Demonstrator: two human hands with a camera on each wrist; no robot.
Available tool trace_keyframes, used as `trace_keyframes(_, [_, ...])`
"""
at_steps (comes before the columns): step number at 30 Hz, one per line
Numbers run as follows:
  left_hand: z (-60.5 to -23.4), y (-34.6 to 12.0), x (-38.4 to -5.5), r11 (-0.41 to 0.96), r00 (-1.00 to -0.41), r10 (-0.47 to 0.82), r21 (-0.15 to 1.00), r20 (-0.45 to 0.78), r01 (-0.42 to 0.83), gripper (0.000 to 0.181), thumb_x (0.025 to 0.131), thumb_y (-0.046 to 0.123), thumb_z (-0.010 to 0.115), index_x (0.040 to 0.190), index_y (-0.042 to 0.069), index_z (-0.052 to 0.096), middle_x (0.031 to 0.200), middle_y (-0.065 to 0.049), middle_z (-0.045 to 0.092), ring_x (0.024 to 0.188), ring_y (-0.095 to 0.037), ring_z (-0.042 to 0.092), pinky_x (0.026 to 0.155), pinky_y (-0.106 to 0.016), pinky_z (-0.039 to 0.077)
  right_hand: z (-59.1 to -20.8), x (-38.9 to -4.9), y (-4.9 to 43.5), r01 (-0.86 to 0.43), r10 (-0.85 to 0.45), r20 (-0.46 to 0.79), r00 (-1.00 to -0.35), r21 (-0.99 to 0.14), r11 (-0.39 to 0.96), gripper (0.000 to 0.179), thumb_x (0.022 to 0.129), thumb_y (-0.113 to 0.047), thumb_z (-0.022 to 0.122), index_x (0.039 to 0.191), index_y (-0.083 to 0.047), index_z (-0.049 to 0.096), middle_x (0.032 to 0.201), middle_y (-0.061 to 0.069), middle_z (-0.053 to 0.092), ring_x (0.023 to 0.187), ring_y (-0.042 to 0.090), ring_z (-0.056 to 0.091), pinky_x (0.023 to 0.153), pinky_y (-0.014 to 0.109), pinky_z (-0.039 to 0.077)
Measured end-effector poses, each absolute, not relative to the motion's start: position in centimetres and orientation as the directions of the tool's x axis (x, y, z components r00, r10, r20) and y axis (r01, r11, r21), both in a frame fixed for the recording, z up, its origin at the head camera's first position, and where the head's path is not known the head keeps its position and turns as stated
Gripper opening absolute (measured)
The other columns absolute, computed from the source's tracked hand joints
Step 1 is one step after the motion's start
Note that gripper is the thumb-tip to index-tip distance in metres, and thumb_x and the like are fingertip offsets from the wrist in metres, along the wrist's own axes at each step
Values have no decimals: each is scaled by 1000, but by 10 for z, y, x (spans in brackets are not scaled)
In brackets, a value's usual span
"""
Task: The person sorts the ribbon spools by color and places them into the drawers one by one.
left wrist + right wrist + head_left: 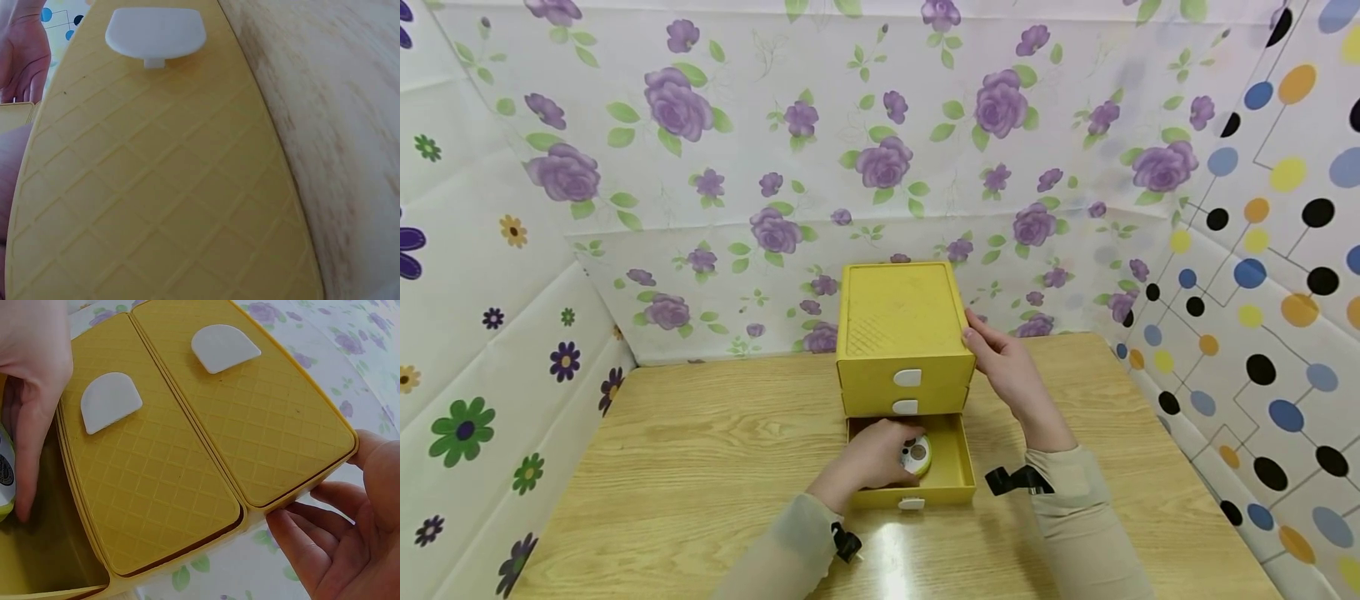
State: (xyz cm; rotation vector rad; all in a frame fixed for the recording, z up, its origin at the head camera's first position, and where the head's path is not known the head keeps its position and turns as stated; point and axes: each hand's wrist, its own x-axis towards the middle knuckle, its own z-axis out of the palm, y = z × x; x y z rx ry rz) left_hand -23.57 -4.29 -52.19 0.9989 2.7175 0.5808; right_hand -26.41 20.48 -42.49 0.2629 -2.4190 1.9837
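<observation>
A yellow drawer cabinet [902, 308] stands on the table, its bottom drawer [953, 458] pulled out towards me. Inside that drawer my left hand [874, 457] grips a round white object [917, 455] with dark round marks and a yellow-green edge. Its exact kind I cannot tell. The right wrist view shows only the edge of this object, beside the left thumb. My right hand [1011, 379] rests against the cabinet's right side, its fingertips touching near the top. In the left wrist view the drawer's front with its white handle [156, 32] fills most of the picture.
Two closed drawers with white handles [225, 349] sit above the open one. The wood-grain table [722, 450] extends on both sides. A flower-patterned sheet [737, 167] hangs behind, and a dotted sheet [1262, 333] is on the right. Each wrist wears a small black camera.
</observation>
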Motion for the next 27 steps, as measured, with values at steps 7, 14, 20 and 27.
trace_keyframes(7, [-522,-40,-235,700,-746,665,374,-34,608,67,81,30,97,140,12,72,123,2,75,106,-15,71,88,-30,59,-426,-265,205,-137,-128,113,-985,-972,191,60,109,-52,58,163,-29,45,169,-5,38,158,22,30,118,52,45])
trace_keyframes(14, [-522,-39,-234,713,-749,661,345,-41,610,70,80,31,98,142,13,71,127,1,74,110,-17,71,90,-32,60,-426,-265,205,-133,-129,110,-986,-973,190,59,109,-52,58,163,-30,45,169,-7,38,158,21,30,118,52,44])
trace_keyframes(20, [-520,-40,-233,715,-748,662,346,-55,607,74,81,32,98,146,13,68,134,0,73,115,-20,70,90,-34,60,-425,-264,205,-128,-127,106,-986,-974,187,59,109,-51,58,163,-30,45,169,-8,38,159,21,30,118,52,44])
trace_keyframes(27, [-516,-43,-233,700,-748,659,419,-71,578,77,83,30,97,150,9,64,144,-4,68,123,-23,68,97,-33,59,-426,-265,205,-132,-125,109,-986,-972,196,61,109,-54,58,163,-30,45,169,-8,39,158,21,32,117,51,46])
